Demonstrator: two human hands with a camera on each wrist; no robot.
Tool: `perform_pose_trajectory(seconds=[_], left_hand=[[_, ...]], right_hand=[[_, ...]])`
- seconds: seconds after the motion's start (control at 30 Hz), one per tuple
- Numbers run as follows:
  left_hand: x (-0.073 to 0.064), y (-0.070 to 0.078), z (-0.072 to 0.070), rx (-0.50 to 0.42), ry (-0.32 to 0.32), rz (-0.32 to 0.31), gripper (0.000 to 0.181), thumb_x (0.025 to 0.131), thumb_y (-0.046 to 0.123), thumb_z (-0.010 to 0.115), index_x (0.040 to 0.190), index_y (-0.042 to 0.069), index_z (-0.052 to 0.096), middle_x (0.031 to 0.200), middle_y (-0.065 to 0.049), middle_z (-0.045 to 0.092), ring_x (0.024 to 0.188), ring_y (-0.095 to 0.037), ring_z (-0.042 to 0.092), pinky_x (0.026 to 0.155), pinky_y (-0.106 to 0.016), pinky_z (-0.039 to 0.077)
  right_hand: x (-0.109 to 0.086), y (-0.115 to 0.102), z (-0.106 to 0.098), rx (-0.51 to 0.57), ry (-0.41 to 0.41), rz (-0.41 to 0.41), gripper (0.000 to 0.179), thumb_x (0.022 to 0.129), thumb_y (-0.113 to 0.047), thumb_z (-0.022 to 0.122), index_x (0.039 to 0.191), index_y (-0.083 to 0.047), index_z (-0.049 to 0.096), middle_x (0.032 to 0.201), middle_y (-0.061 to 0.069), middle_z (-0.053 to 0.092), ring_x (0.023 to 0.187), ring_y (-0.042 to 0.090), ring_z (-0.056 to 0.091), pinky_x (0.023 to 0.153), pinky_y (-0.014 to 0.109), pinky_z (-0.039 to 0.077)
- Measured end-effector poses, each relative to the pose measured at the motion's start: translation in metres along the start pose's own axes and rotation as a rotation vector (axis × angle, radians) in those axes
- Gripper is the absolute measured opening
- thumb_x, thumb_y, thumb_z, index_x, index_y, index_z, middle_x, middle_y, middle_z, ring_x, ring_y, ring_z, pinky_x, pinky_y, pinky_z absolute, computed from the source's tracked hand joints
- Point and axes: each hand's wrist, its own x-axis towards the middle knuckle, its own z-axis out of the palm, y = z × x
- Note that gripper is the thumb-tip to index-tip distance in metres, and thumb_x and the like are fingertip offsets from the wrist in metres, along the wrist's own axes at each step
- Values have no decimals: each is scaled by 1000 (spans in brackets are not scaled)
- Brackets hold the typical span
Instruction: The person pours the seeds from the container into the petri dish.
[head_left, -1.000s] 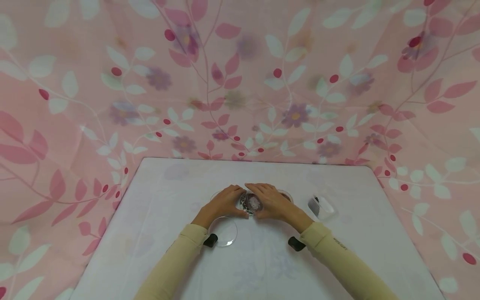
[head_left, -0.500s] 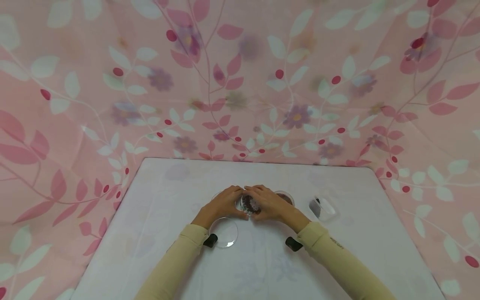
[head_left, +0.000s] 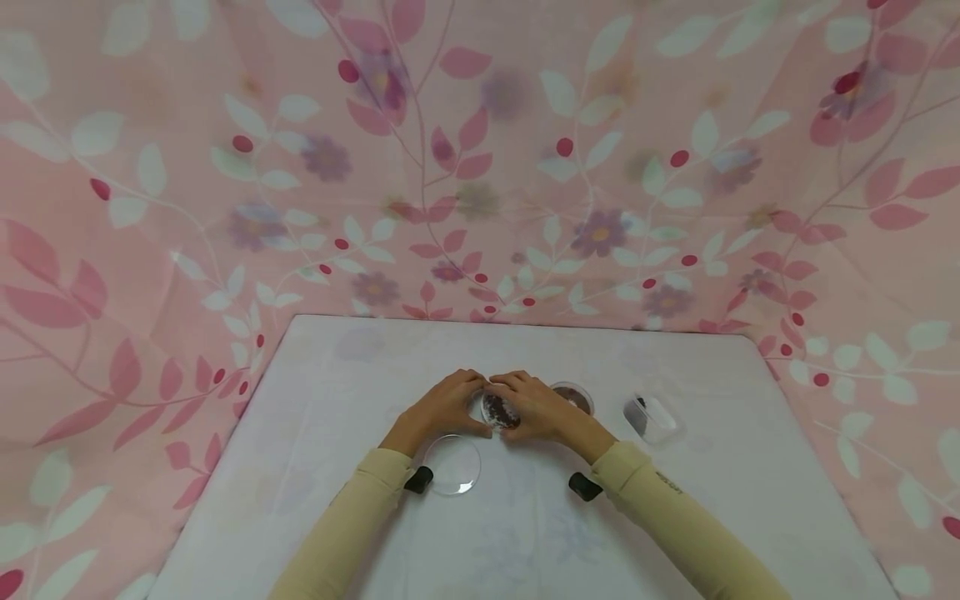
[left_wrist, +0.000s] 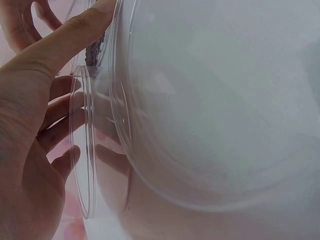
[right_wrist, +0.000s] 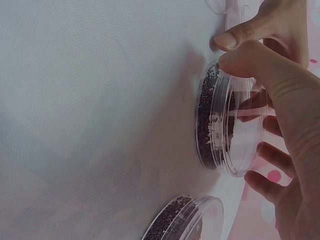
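A round clear petri dish of dark granules stands between both hands. In the right wrist view its clear lid sits over the base, and dark granules show through the side wall. My right hand curls round the dish from the right, thumb at the near rim, fingers at the far side. My left hand holds it from the left. An empty clear dish stands by the left fingers in the left wrist view. A large clear round lid lies nearer, below the left hand.
A second petri dish with dark granules stands behind the right hand. Farther right is a small clear plastic box with something dark at one side. The white table ends at a floral pink cloth.
The lid, earlier offset to the right over the granule-filled dish, has moved left and now lies over it. The right hand shifted slightly left with it; the left hand stayed nearly still.
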Motion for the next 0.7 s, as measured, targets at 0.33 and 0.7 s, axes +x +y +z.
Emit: perform_pose_trajectory(seconds=[0.33, 0.7], left_hand=[[-3, -1, -2, -4, 7, 6, 83, 68, 58, 83, 134, 15, 58, 138, -2, 54, 129, -20, 50, 111, -39, 42], [-3, 0, -3, 9, 2, 1, 81, 68, 59, 83, 133, 16, 59, 137, -1, 54, 129, -19, 49, 111, -39, 42]], right_hand=[[2, 0, 3, 1, -46, 23, 75, 80, -37, 79, 144, -13, 49, 146, 9, 49, 133, 29, 45, 104, 51, 47], [2, 1, 5, 17, -84, 56, 78, 82, -41, 76, 147, -13, 45, 147, 11, 48, 134, 30, 46, 105, 48, 47]])
